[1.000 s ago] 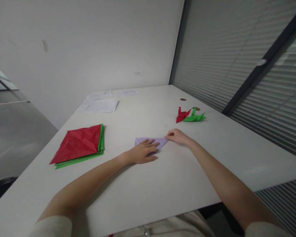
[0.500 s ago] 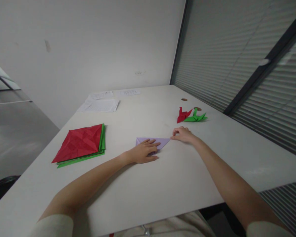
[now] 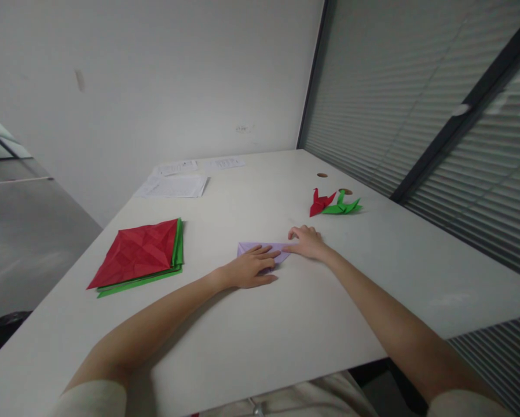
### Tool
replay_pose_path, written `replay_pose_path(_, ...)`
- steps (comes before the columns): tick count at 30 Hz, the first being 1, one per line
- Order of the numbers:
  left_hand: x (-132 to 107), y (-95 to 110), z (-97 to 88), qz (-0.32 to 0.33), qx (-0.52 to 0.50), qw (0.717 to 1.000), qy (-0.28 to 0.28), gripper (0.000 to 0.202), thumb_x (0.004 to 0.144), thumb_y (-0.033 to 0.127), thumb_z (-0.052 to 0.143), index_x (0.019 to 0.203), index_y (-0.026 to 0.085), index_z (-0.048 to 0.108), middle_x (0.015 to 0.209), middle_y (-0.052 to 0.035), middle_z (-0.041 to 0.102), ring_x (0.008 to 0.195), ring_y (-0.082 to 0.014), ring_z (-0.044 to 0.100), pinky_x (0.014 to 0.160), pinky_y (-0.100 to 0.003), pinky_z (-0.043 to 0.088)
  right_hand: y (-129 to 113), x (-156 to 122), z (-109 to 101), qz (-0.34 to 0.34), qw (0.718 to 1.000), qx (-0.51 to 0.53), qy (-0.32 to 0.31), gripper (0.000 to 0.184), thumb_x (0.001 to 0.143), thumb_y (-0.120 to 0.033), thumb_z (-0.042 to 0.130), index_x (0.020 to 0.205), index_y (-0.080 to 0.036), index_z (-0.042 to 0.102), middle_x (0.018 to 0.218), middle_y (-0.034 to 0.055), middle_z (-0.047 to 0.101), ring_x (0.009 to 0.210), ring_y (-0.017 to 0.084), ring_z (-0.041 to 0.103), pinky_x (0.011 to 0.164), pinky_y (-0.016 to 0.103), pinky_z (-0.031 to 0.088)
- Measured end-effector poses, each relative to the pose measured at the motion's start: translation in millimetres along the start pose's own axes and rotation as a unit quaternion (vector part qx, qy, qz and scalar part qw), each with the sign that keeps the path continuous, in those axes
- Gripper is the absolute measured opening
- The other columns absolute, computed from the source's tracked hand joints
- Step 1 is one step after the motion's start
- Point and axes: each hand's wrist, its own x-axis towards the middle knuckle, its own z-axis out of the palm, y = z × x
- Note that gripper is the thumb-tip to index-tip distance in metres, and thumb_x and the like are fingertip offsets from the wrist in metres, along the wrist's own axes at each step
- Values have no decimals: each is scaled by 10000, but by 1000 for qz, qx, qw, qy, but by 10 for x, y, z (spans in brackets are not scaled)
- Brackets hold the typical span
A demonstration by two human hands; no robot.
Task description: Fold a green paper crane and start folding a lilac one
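A folded sheet of light purple paper (image 3: 248,247) lies flat on the white table, its long straight edge facing away from me. My left hand (image 3: 252,269) rests on it with the fingers spread, covering its middle and near part. From the right, my right hand (image 3: 307,242) reaches over the paper's pointed end, thumb stretched along it and the other fingers curled above the table. The thumb touches or nearly touches the paper; the tip beneath it is hidden.
To the left lies a stack of creased red and green paper (image 3: 141,253). A red folded paper crane (image 3: 320,202) and a green one (image 3: 342,205) sit at the right, near round holes in the table. Printed sheets (image 3: 175,185) lie at the back left; blinds (image 3: 373,98) line the right.
My right hand has slid left from the paper's pointed tip onto its right part, and its thumb and fingers have parted. My left hand stays in place.
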Motion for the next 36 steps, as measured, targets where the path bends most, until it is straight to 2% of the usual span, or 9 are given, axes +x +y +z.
replay_pose_path(5, -19, -12, 9, 2, -4, 1000, 12, 317, 923, 430, 488, 1091, 179, 583, 1486, -116, 383, 1403, -285, 294, 1145, -475, 251, 139, 3, -116, 80, 995, -30, -40, 528, 666, -630, 678, 1040, -262, 611, 1130, 129, 547, 1109, 361, 487, 901, 464, 377)
replay_pose_path(8, -43, -16, 17, 8, -3, 1000, 30, 298, 914, 414, 507, 1062, 173, 603, 1452, -124, 431, 1379, -268, 345, 1143, -443, 271, 234, 23, -173, 97, 994, -20, -54, 509, 672, -591, 692, 1051, -264, 604, 1125, 125, 546, 1105, 359, 491, 897, 454, 381)
replay_pose_path(12, -68, -12, 31, 4, -2, 998, 60, 272, 898, 382, 529, 1044, 176, 628, 1408, -128, 480, 1313, -248, 434, 1113, -409, 332, 254, 33, -169, 85, 995, -7, -55, 474, 670, -563, 705, 1028, -266, 616, 1114, 120, 557, 1086, 355, 500, 888, 456, 389)
replay_pose_path(17, -80, -19, 51, -3, -16, 997, 75, 263, 879, 377, 556, 1033, 180, 638, 1366, -128, 513, 1261, -252, 477, 1064, -406, 391, 250, 36, -145, 81, 995, -1, -52, 477, 654, -579, 708, 1002, -264, 625, 1086, 118, 565, 1074, 355, 504, 882, 454, 394)
replay_pose_path(26, -72, -36, 61, 12, -19, 997, 76, 273, 884, 367, 559, 1035, 156, 643, 1317, -152, 549, 1269, -248, 475, 1107, -417, 344, 258, 25, -167, 67, 996, 6, -53, 439, 659, -564, 702, 970, -261, 640, 1082, 109, 577, 1038, 335, 519, 850, 433, 408)
replay_pose_path(31, -63, -27, 41, 7, -16, 997, 80, 282, 876, 384, 569, 1036, 168, 655, 1314, -140, 557, 1257, -250, 489, 1081, -410, 378, 176, 15, -137, 14, 997, 67, -45, 328, 735, -516, 652, 921, -246, 646, 957, 63, 641, 933, 255, 568, 799, 358, 419)
replay_pose_path(33, -52, -22, 36, 9, -18, 997, 80, 282, 876, 380, 570, 1036, 165, 658, 1317, -143, 555, 1253, -249, 494, 1082, -405, 377, 98, -5, -109, -15, 996, 75, -51, 368, 739, -567, 633, 915, -244, 649, 934, 61, 645, 916, 250, 571, 802, 362, 415)
replay_pose_path(36, -35, -14, 31, 13, -19, 997, 79, 266, 876, 369, 571, 1021, 165, 661, 1309, -146, 561, 1234, -244, 510, 1083, -406, 375, 10, -35, -74, -34, 998, 19, -42, 483, 639, -630, 698, 956, -268, 651, 1031, 89, 607, 1009, 308, 531, 857, 428, 394)
